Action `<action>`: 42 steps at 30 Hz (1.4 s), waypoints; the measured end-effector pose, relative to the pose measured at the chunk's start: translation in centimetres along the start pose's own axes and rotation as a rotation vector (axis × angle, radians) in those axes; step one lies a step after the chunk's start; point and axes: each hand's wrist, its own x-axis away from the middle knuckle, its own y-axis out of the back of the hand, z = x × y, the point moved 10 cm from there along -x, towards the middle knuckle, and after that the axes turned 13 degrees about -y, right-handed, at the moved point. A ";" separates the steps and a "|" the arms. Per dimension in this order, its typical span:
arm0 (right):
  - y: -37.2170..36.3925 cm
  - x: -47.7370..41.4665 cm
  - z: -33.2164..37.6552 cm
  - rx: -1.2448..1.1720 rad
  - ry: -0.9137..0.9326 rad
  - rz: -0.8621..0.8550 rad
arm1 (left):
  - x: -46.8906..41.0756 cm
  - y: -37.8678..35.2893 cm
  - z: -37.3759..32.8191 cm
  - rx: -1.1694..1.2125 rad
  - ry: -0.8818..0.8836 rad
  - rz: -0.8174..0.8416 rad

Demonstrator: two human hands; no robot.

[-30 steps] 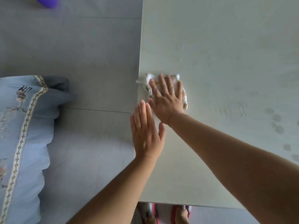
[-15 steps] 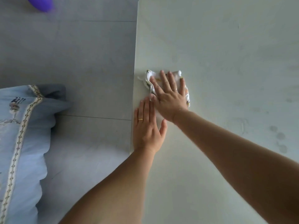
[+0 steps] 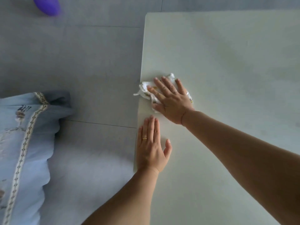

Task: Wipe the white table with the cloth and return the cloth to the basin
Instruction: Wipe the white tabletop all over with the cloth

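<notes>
At the white table (image 3: 227, 62) edge, right hand (image 3: 170, 101) flat on crumpled cloth (image 3: 146, 89), left hand (image 3: 151, 146) flat, hands apart, no readable writing.

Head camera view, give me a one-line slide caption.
Right hand presses a cloth flat at the white table edge; left hand rests alongside.

Soft, even daylight, no glare; faint shadows under the forearms (edges bowed by the wide lens); slight blur.

white patterned cloth (image 3: 146, 90) crumpled flat at left edge of white table (image 3: 227, 62), corner overhanging.
</notes>
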 end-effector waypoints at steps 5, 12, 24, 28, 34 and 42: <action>1.4 -2.5 -10.3 -0.171 -0.610 -0.055 | -0.1 -0.4 -0.1 0.037 -0.010 0.014; -0.4 -1.2 1.5 -0.062 -0.184 0.009 | 0.0 -0.6 -0.2 0.053 -0.019 0.033; 0.5 -3.2 -1.9 -0.154 -0.464 -0.043 | 0.1 -0.8 -0.1 0.064 0.006 0.056; 0.7 -3.6 -1.1 0.012 -0.024 0.020 | 0.0 -0.7 -0.1 0.051 0.015 0.077; 1.8 -6.3 -11.4 -0.162 -0.554 -0.030 | -1.4 0.6 -0.3 0.103 -0.045 -0.018; 2.3 -7.5 -6.2 0.070 -0.052 0.004 | -12.7 3.1 1.4 0.020 -0.005 -0.097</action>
